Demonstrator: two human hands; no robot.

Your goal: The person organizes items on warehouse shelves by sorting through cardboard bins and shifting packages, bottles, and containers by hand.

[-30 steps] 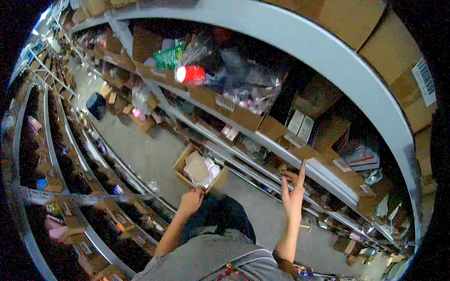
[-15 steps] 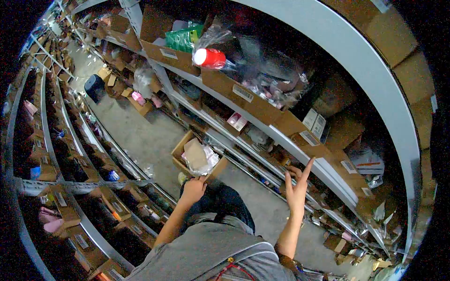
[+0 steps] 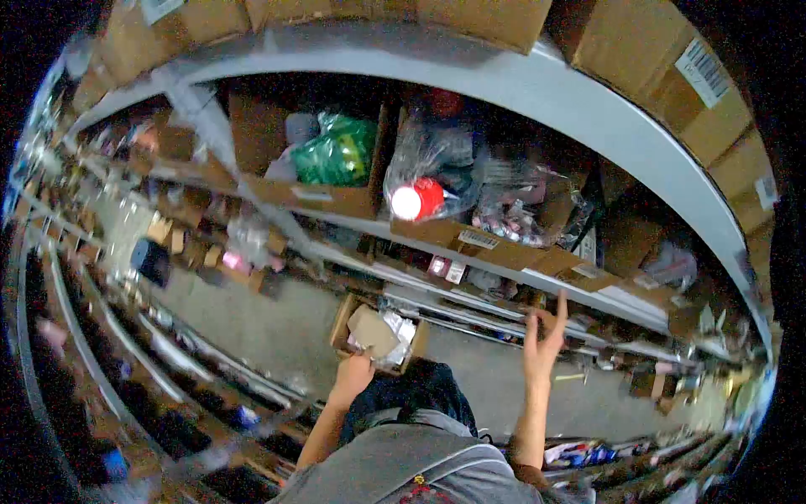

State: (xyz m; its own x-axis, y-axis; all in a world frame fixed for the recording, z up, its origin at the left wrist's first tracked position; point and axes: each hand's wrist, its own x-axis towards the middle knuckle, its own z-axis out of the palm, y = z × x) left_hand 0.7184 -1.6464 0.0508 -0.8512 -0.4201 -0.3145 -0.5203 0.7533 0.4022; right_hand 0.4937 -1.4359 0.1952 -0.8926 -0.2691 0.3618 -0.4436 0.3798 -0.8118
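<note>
My left hand [image 3: 354,375] is closed on the near edge of an open cardboard box [image 3: 341,329], low in front of my legs. Inside the box lie a brown cardboard piece [image 3: 372,331] and crumpled, pale wrapping. My right hand [image 3: 544,343] is raised beside the shelf edge [image 3: 604,301], index finger stretched out and fingers apart, holding nothing. Above it on the shelf stand cardboard bins, one with a red container with a white lid [image 3: 418,199] in clear plastic, another with a green bag [image 3: 336,153].
Shelves with bins curve along the left [image 3: 126,353]. Down the aisle floor [image 3: 277,336] are a dark bin [image 3: 150,260] and cardboard boxes with a pink item [image 3: 232,260]. Labelled cartons [image 3: 630,50] line the top shelf.
The view has turned, so the shelf bins and red container appear lower and further right. My left hand stays on the box, and my right hand remains raised with its index finger out.
</note>
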